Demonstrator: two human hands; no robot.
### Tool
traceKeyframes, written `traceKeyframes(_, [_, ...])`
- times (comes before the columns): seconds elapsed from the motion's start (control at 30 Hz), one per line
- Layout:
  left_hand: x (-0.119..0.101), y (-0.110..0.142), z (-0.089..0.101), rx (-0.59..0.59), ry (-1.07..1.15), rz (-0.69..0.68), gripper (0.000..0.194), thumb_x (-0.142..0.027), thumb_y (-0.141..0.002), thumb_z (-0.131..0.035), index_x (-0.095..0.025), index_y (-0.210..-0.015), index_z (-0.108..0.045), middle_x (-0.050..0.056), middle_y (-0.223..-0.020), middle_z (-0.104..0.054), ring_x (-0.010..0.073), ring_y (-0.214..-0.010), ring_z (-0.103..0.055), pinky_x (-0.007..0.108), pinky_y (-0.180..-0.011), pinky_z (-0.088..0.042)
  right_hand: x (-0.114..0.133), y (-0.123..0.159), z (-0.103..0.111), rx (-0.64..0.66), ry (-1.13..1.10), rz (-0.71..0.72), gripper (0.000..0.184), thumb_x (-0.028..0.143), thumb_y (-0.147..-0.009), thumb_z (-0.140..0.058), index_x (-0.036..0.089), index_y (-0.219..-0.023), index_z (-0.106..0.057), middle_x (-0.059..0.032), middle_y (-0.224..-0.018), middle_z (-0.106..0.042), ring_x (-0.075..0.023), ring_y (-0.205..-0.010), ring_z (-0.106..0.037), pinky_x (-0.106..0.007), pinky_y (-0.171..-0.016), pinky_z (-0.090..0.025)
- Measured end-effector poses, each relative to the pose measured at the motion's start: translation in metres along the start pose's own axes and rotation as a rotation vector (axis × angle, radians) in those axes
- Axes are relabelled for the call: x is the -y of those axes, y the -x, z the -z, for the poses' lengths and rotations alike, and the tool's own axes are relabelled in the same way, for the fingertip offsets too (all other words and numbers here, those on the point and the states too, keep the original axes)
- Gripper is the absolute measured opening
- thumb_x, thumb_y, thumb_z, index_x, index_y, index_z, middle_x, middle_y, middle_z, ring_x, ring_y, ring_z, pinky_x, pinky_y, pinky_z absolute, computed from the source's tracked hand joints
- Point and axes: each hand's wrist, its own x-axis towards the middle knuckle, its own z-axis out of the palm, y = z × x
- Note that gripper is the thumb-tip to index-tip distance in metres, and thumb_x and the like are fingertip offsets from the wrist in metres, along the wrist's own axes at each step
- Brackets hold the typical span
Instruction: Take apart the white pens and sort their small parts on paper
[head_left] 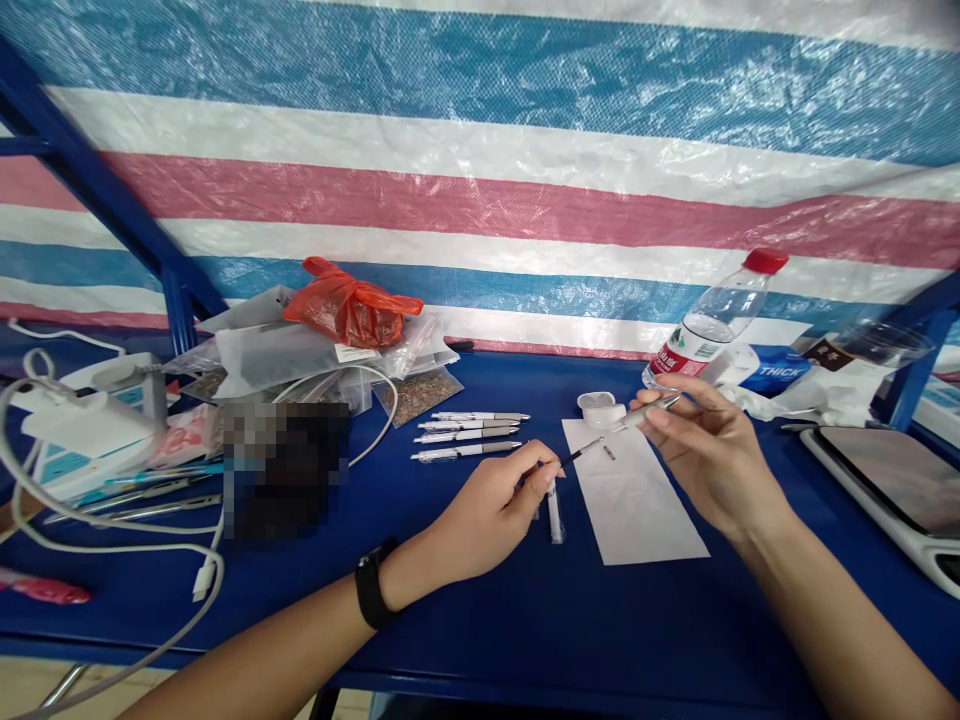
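My left hand (pixel 510 495), wearing a black wristband (pixel 373 588), pinches the dark end of a thin pen refill (pixel 583 452). The refill's other end points up right, at the end of a whitish pen barrel (pixel 628 420); I cannot tell if it is inside. My right hand (pixel 709 455) holds this barrel between thumb and fingers, its silvery tip to the upper right. Both hands are above a white sheet of paper (pixel 649 515), which bears a small dark mark or piece. A white pen part (pixel 555 515) lies just below my left fingers.
Several white pens (pixel 469 436) lie in a row left of the paper. Behind it stand an open white case (pixel 598 408) and a water bottle (pixel 709 325). A scale (pixel 892 480) is at right. Bags (pixel 352 310), cables (pixel 112 545) and more pens (pixel 161 500) crowd the left.
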Motion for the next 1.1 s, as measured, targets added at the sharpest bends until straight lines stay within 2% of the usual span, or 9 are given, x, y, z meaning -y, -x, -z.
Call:
traceKeyframes(0.13, [0.000,-0.001,0.003,-0.018,0.003,-0.002,0.034,-0.045,-0.105,-0.038,-0.020,-0.091,-0.054,-0.005,-0.067,-0.041,0.0120,-0.058,-0.037,0.026,-0.055,-0.030,0.001,-0.005,0.004,-0.100,-0.025,0.021,0.025,0.033,-0.061,-0.096,0.035,-0.079,-0.080,0.0040,-0.080,-0.078,-0.0141,-0.073,-0.071,-0.026,-0.066,-0.058])
traceKeyframes(0.3, [0.000,-0.002,0.002,-0.058,-0.078,-0.017,0.030,-0.040,-0.106,-0.038,-0.020,-0.091,-0.055,-0.005,-0.067,-0.045,0.0117,-0.057,-0.042,0.025,-0.056,-0.031,-0.008,0.008,-0.014,0.090,0.148,-0.064,0.020,0.036,-0.066,-0.093,0.028,-0.080,-0.080,-0.0023,-0.083,-0.078,-0.0172,-0.072,-0.069,-0.030,-0.064,-0.056])
traceKeyframes(0.37, [0.001,-0.003,0.001,-0.062,-0.123,-0.033,0.029,-0.039,-0.106,-0.039,-0.020,-0.092,-0.056,-0.005,-0.068,-0.048,0.0120,-0.059,-0.046,0.025,-0.057,-0.033,-0.014,0.012,-0.021,0.103,0.198,-0.062,0.018,0.035,-0.066,-0.092,0.027,-0.076,-0.080,-0.0022,-0.081,-0.077,-0.0176,-0.075,-0.069,-0.031,-0.069,-0.056])
traceKeyframes(0.57, [0.004,-0.007,0.016,-0.162,-0.410,-0.116,0.024,-0.031,-0.106,-0.039,-0.021,-0.095,-0.058,-0.002,-0.078,-0.061,0.0152,-0.069,-0.059,0.027,-0.065,-0.036,-0.021,0.007,-0.017,-0.100,0.174,-0.049,0.026,0.040,-0.059,-0.094,0.026,-0.071,-0.076,0.0005,-0.070,-0.070,-0.0154,-0.066,-0.061,-0.030,-0.063,-0.051])
traceKeyframes(0.67, [0.005,-0.011,0.029,-0.252,-0.539,-0.081,0.022,-0.030,-0.105,-0.039,-0.022,-0.094,-0.056,-0.002,-0.073,-0.059,0.0166,-0.064,-0.058,0.028,-0.062,-0.034,-0.019,0.007,-0.017,0.039,0.341,-0.127,0.030,0.045,-0.058,-0.093,0.023,-0.070,-0.076,-0.0022,-0.070,-0.070,-0.0176,-0.065,-0.063,-0.032,-0.062,-0.051])
traceKeyframes(0.77, [0.007,-0.012,0.033,-0.270,-0.569,-0.032,0.023,-0.032,-0.105,-0.040,-0.022,-0.090,-0.055,-0.004,-0.064,-0.053,0.0159,-0.056,-0.052,0.028,-0.058,-0.031,-0.015,0.009,-0.018,0.206,0.505,-0.179,0.032,0.050,-0.064,-0.088,0.022,-0.070,-0.076,-0.0053,-0.075,-0.073,-0.0209,-0.069,-0.066,-0.034,-0.064,-0.052])
traceKeyframes(0.83, [0.008,-0.012,0.032,-0.246,-0.559,-0.029,0.023,-0.031,-0.105,-0.039,-0.022,-0.091,-0.056,-0.004,-0.065,-0.055,0.0157,-0.056,-0.053,0.027,-0.058,-0.031,-0.010,0.006,-0.012,0.238,0.583,-0.166,0.030,0.051,-0.069,-0.084,0.022,-0.071,-0.077,-0.0068,-0.079,-0.076,-0.0237,-0.073,-0.069,-0.036,-0.068,-0.053])
traceKeyframes(0.93, [0.009,-0.011,0.027,-0.195,-0.543,-0.051,0.025,-0.031,-0.106,-0.038,-0.022,-0.095,-0.059,-0.002,-0.072,-0.060,0.0163,-0.061,-0.056,0.027,-0.060,-0.033,-0.004,-0.004,0.005,0.180,0.719,-0.151,0.026,0.049,-0.070,-0.081,0.024,-0.072,-0.079,-0.0074,-0.080,-0.078,-0.0276,-0.076,-0.070,-0.040,-0.073,-0.053])
traceKeyframes(1.1, [0.009,-0.008,0.023,-0.176,-0.542,-0.079,0.027,-0.032,-0.107,-0.038,-0.021,-0.095,-0.060,-0.001,-0.077,-0.064,0.0168,-0.066,-0.060,0.028,-0.062,-0.035,-0.008,-0.017,0.025,0.158,0.903,-0.165,0.020,0.043,-0.071,-0.076,0.024,-0.072,-0.081,-0.0069,-0.078,-0.079,-0.0297,-0.075,-0.071,-0.040,-0.070,-0.050])
